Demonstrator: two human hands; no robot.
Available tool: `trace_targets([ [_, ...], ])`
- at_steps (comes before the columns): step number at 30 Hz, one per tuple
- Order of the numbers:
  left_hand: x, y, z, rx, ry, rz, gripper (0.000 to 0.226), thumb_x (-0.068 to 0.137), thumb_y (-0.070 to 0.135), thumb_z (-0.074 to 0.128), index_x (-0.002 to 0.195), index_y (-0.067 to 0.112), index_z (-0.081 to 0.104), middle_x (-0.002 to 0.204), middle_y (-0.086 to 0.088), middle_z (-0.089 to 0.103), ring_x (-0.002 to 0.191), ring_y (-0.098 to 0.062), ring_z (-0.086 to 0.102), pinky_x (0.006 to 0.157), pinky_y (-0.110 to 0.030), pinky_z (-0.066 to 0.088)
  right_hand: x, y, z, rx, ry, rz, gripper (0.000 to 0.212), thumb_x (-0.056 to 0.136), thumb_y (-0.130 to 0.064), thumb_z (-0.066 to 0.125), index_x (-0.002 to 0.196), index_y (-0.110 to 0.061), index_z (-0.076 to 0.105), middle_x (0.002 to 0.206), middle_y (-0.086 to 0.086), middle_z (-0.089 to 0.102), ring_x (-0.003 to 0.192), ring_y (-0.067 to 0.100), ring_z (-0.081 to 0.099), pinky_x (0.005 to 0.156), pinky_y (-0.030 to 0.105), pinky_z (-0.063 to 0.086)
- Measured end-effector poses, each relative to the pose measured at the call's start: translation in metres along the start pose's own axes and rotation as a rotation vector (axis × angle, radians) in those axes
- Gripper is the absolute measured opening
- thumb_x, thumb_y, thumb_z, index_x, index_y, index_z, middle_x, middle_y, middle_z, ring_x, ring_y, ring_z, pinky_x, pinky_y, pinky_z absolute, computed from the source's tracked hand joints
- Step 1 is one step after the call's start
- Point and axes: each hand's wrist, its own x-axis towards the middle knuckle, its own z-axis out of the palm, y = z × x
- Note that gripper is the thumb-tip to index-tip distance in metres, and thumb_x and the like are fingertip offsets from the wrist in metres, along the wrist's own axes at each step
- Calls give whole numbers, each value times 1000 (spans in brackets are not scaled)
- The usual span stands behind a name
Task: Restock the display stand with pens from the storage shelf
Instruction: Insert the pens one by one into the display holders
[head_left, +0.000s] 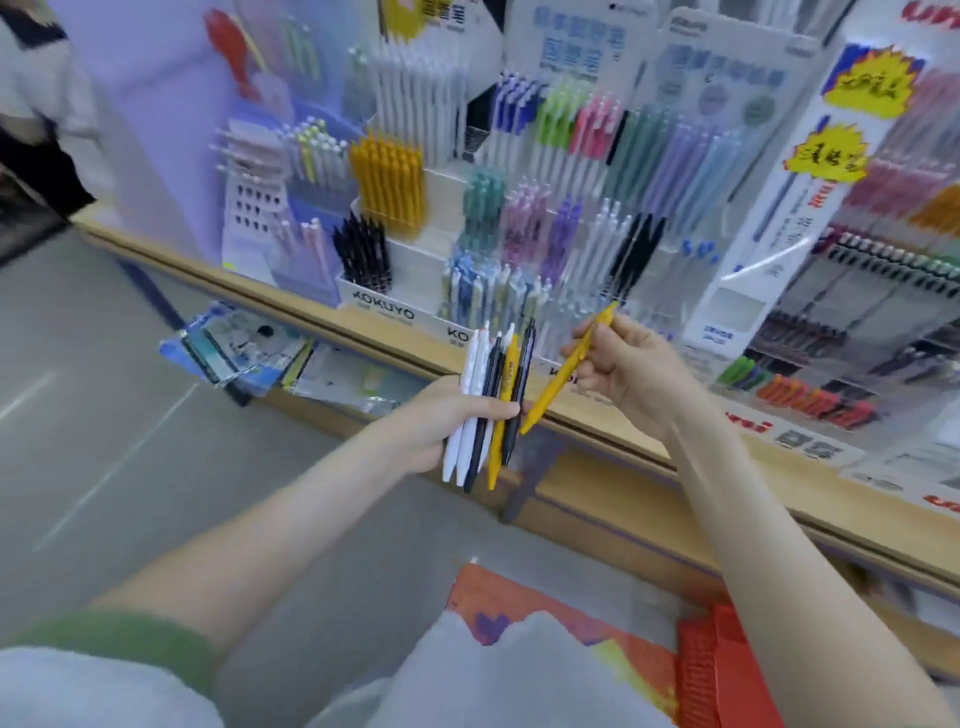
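Note:
My left hand (441, 415) grips a bundle of pens (491, 395), white, black and yellow, held upright in front of the shelf edge. A single yellow pen (566, 371) is pinched in my right hand (628, 374), slanting from upper right to lower left, its lower tip close to the bundle. Behind both hands stands the white tiered display stand (415, 312) on the wooden shelf (597, 436). It holds a block of yellow pens (387, 179), black pens (363, 254) and several other coloured groups.
More pen racks (857, 322) fill the shelf to the right. Plastic-wrapped packets (244, 348) lie below the shelf on the left. A red basket (722, 670) sits by my legs at the bottom. A person (36, 104) stands at the far left. Grey floor spreads to the left.

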Motion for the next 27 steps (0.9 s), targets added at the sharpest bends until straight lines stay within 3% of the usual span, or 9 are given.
trace_targets([
  [3,4,29,-51,-26,36,45,10,88,-1,62,84,8,64,62,-3,69,57,-13,67,53,-23,54,47,-14,44,-84,25,-33,20,98,-18,46,80,-9,48,53,3,56,39,12,49,40,21,44],
  [6,22,53,-94,-104,21,80,12,89,-2,59,97,2,67,87,-9,75,81,-16,73,67,-27,58,100,-31,72,-171,134,-130,25,97,-23,51,74,-13,46,49,-2,43,38,13,39,39,21,34],
  [9,53,74,-132,-142,84,122,12,86,-1,62,95,2,70,98,-15,74,92,-21,71,82,-34,57,155,-44,80,-276,194,-245,15,95,-17,55,82,-11,51,61,7,51,44,15,52,44,25,45],
  [13,100,111,-172,-229,146,162,13,86,-3,61,93,4,69,94,-12,74,86,-20,72,75,-34,60,223,-55,84,-392,153,-298,14,95,-2,51,83,-10,49,75,10,59,62,12,67,63,25,57],
  [17,132,156,-204,-240,117,199,14,88,-2,58,98,3,67,87,-8,75,77,-17,72,69,-29,59,276,-63,90,-593,197,-308,16,93,0,52,85,-13,57,81,9,64,71,11,67,72,25,57],
  [21,151,191,-233,-223,67,244,20,83,1,60,102,5,64,88,-5,75,80,-14,72,71,-31,60,314,-66,100,-786,264,-280,4,89,-10,62,91,-12,64,79,4,69,80,18,69,85,35,55],
  [23,161,205,-248,-204,10,249,29,76,4,62,105,4,63,90,-7,75,83,-15,72,68,-30,59,325,-62,106,-883,280,-251,5,89,-12,62,91,-9,65,79,5,70,81,20,69,87,39,53],
  [27,180,228,-268,-138,-73,219,24,77,0,61,101,5,63,87,-8,75,80,-17,73,65,-27,58,339,-51,115,-1045,336,-199,11,89,-16,61,88,-6,63,81,8,71,81,26,67,81,45,52],
])
